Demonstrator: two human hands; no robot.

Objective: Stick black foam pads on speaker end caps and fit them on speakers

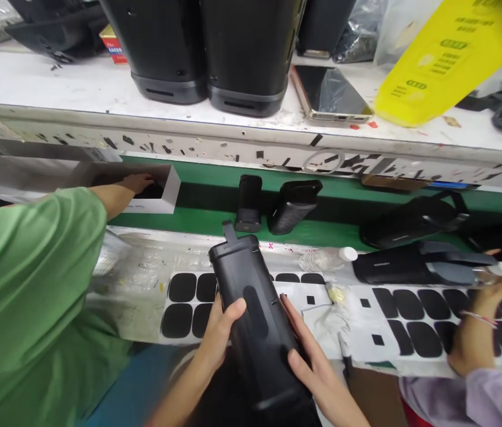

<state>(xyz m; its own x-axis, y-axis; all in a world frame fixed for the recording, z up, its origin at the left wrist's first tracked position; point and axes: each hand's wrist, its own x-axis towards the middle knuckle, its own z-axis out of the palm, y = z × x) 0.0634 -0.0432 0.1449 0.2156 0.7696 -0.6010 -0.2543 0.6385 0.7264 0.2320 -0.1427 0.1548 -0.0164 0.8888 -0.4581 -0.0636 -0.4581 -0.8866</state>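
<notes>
Between my two hands I hold a long black speaker housing [251, 284], tilted, with a small strap loop at its far end and an oval recess on its upper face. My left hand [218, 332] grips its left side, thumb on top. On the right side, my right hand [313, 356] is wrapped around it, thumb resting on the edge. Its near end runs out of the bottom of the view. Under and beside it lie sheets of black rounded adhesive pads [182, 320], partly hidden by the housing and my hands.
A person in a green shirt [41, 249] reaches into a white box [173, 190] at left. At right, another person's forearm [477, 332] is near a black speaker [393, 264]. A clear bottle [322, 259] lies mid-bench. Above is a shelf [77, 89] with black housings and a phone [333, 92].
</notes>
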